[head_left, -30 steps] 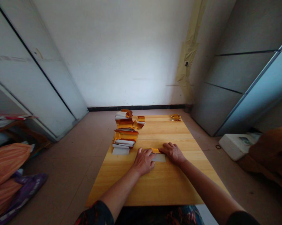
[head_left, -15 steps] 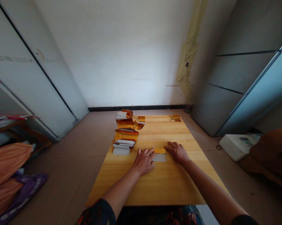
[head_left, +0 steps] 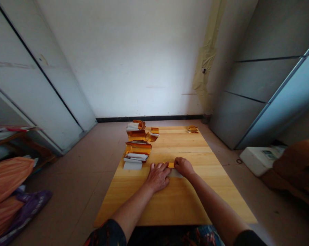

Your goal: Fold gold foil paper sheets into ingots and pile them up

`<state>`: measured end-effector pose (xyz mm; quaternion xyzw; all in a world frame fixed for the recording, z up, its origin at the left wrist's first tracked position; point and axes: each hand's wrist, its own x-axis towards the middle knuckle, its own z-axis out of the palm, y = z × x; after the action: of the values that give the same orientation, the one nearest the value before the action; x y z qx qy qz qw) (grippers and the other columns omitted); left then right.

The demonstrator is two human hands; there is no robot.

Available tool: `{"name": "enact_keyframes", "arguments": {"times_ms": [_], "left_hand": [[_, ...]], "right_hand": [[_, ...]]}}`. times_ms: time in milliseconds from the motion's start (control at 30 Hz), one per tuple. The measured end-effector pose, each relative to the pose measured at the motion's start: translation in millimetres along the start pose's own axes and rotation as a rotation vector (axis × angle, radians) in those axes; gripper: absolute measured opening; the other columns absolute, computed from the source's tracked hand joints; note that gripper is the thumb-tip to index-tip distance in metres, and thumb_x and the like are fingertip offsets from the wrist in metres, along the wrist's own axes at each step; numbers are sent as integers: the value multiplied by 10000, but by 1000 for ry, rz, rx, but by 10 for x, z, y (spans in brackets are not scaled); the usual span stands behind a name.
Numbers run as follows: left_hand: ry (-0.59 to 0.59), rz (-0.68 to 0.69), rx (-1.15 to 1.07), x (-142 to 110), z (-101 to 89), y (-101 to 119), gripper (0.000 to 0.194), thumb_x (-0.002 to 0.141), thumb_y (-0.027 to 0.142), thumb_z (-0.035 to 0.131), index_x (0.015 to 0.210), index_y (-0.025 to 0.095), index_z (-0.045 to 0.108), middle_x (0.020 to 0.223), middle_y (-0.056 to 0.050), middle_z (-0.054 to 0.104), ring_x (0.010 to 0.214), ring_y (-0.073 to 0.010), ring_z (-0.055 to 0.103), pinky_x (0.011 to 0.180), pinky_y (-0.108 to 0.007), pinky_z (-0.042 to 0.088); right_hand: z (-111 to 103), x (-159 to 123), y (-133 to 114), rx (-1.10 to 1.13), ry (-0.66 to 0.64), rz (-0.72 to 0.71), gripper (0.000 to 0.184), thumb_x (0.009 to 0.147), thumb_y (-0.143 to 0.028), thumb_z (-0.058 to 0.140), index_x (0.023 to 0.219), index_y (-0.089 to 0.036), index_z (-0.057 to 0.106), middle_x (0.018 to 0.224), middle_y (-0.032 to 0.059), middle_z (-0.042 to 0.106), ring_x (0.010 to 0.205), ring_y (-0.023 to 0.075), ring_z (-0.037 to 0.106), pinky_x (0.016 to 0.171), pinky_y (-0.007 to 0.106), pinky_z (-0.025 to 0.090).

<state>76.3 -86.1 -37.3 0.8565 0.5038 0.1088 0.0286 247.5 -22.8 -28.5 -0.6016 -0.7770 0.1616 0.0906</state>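
Note:
A sheet of gold foil paper [head_left: 171,165] with a pale grey back lies on the wooden table, its far edge folded over so a gold strip shows. My left hand [head_left: 158,177] rests flat across the left part of the sheet, fingers stretched out and spread. At the sheet's right end, my right hand [head_left: 184,167] is closed, its curled fingers at the gold strip; the fingertips are partly hidden. Left of my hands sits a stack of gold and white paper sheets [head_left: 138,148]. Two small folded gold pieces [head_left: 192,129] lie at the far right corner.
The wooden table [head_left: 177,205] stands before a white wall. More gold sheets [head_left: 136,135] lie at its far left edge. A grey cabinet [head_left: 257,78] and a white foam box [head_left: 257,159] are to the right. Orange and purple bags [head_left: 10,181] lie on the left.
My right hand first slid right, off the gold strip, with fingers spread. It has now come back left and closed at the strip's right end. My left hand has stayed in place.

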Motion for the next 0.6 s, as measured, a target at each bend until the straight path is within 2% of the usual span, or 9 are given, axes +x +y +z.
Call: {"name": "enact_keyframes", "arguments": {"times_ms": [133,300,400,500,600], "left_hand": [[-13,-1,-5,-5,-19,0,338,806,268,506,1143,291,522,1405,-41,415,1183,-258,403,922,-500,318],[-22,-12,-21,-4,-1,-8,371,799,258,508,1167,305,523,1412,-43,404,1189,-260,398,933,-499,311],[-18,-22,-32,-4,25,-13,402,793,239,505,1187,318,521,1411,-39,404,1203,-264,385,944,-501,302],[-14,-34,-46,-7,42,-16,425,783,223,509,1196,323,525,1414,-40,397,1204,-268,382,949,-498,299],[1,-39,-62,-15,43,-17,428,776,226,518,1193,321,532,1401,-39,403,1187,-266,398,948,-494,303]], "right_hand": [[-35,7,69,-102,-13,11,222,830,-203,443,900,-202,653,979,67,676,878,158,619,713,221,414],[-65,86,76,-135,-40,139,245,809,-180,446,943,-195,651,993,86,683,915,183,628,725,247,428],[-70,112,21,-145,-50,167,263,807,-183,445,973,-178,649,1005,127,679,923,211,635,730,280,444],[-67,120,-82,-137,-63,222,296,798,-304,509,1018,-152,637,1014,169,665,934,252,637,740,322,464],[-49,125,-207,-117,-47,294,517,728,-527,585,1049,-124,625,1049,199,638,977,288,621,782,359,472]]}}
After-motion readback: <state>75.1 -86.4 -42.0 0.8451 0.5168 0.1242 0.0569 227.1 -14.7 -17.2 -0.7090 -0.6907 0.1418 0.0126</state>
